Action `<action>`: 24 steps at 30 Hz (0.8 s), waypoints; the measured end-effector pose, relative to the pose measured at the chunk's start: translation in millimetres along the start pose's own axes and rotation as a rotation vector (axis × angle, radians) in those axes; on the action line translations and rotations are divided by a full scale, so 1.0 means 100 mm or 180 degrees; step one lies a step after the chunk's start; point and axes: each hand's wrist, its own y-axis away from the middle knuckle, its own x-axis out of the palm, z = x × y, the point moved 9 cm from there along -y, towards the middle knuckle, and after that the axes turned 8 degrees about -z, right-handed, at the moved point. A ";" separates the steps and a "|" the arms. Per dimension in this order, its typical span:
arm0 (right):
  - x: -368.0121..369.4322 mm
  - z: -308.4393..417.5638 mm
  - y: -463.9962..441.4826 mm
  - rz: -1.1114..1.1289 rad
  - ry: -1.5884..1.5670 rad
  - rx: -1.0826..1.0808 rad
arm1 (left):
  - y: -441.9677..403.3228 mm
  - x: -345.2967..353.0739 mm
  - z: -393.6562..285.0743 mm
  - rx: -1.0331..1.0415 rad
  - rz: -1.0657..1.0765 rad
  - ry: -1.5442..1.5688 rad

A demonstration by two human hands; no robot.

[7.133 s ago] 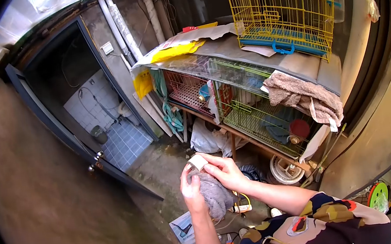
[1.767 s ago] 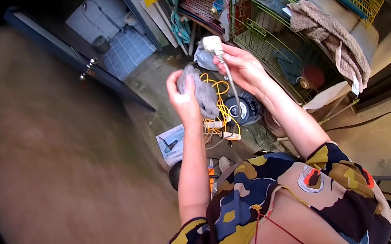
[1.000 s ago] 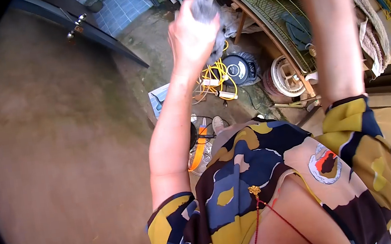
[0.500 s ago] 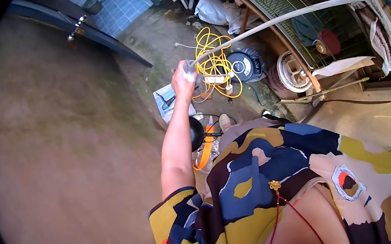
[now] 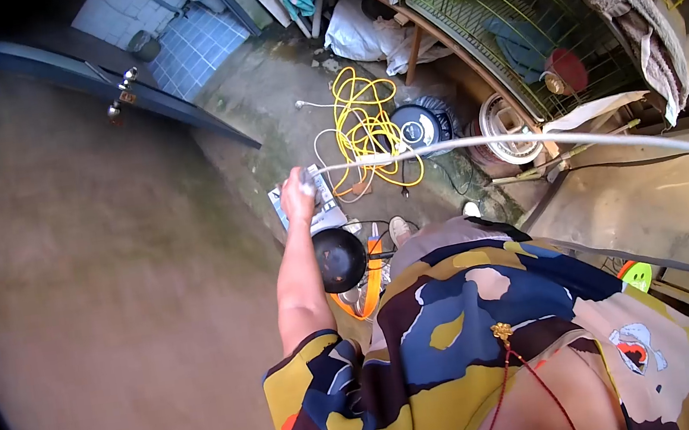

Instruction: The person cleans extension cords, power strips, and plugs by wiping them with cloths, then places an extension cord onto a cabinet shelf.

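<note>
My left hand (image 5: 298, 205) reaches forward with its fingers closed around a greyish-white wad (image 5: 308, 183), perhaps cloth or plastic, at one end of a long pale rod (image 5: 526, 137). The rod runs to the right across the view and looks curved; I cannot tell whether it is a pole or a hose. Beneath the hand lies a printed box (image 5: 329, 217) on the floor. Closer to my body are a black pan-like round object (image 5: 340, 259) and an orange strip (image 5: 375, 263). My right hand is outside the view.
A tangled yellow cable (image 5: 367, 125) lies ahead on the concrete floor, beside a round black appliance (image 5: 418, 127). At right stand a lidded bucket (image 5: 507, 128) and a green wire cage (image 5: 502, 20). A dark door (image 5: 164, 104) stands open at upper left.
My left hand has come nearer my body and slightly left with the wad. The rod's right part has swung lower. My right arm, partly visible earlier at the right edge, has left the view.
</note>
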 end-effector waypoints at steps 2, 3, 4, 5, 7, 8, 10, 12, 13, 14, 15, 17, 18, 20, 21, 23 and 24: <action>-0.01 0.02 -0.01 -0.0030 0.0055 -0.0007 | -0.01 -0.15 0.20 -0.0328 0.0031 -0.0136; -0.02 0.02 -0.02 -0.0040 0.0097 -0.0005 | -0.02 -0.20 0.36 -0.0347 -0.0091 -0.0130; -0.01 0.02 -0.02 -0.0041 0.0145 0.0004 | -0.05 -0.25 0.52 -0.0357 -0.0205 -0.0115; -0.01 0.02 -0.04 -0.0043 0.0195 -0.0003 | -0.09 -0.30 0.69 -0.0479 -0.0256 -0.0129; 0.01 0.01 -0.04 -0.0046 0.0274 0.0018 | -0.14 -0.39 1.06 -0.0791 -0.0324 -0.0067; 0.00 0.01 -0.05 -0.0063 0.0302 0.0019 | -0.15 -0.44 1.15 -0.0981 -0.0350 0.0004; 0.02 -0.02 -0.06 -0.0096 0.0352 0.0027 | -0.18 -0.41 1.36 -0.1355 -0.0342 0.0008; 0.02 -0.04 -0.09 -0.0136 0.0386 0.0032 | -0.27 -0.28 1.56 -0.1344 -0.0381 0.0199; 0.02 -0.03 -0.12 -0.0151 0.0402 0.0029 | -0.28 -0.29 1.48 -0.1370 -0.0380 0.0339; 0.02 -0.03 -0.12 -0.0168 0.0414 0.0026 | -0.33 -0.16 1.52 -0.1161 -0.0316 0.0693; -0.03 -0.07 -0.12 -0.0173 0.0419 0.0040 | -0.36 -0.01 1.54 -0.0937 -0.0250 0.0859; 0.01 0.00 -0.15 -0.0222 0.0421 0.0027 | -0.37 0.15 1.30 -0.0762 0.0249 0.1016; 0.01 -0.02 -0.17 -0.0236 0.0426 0.0022 | -0.37 0.26 1.24 -0.0790 0.0477 0.1017; 0.05 -0.02 -0.18 -0.0235 0.0430 0.0029 | -0.35 0.47 1.18 -0.0752 0.0619 0.1346; 0.05 -0.02 -0.17 -0.0243 0.0442 0.0032 | -0.33 0.51 1.12 -0.0753 0.0697 0.1633; 0.09 -0.02 -0.18 -0.0224 0.0437 0.0044 | -0.26 0.50 0.99 -0.0772 0.0753 0.1933; 0.11 -0.02 -0.19 -0.0210 0.0431 0.0055 | -0.21 0.44 0.93 -0.1149 0.0778 0.2370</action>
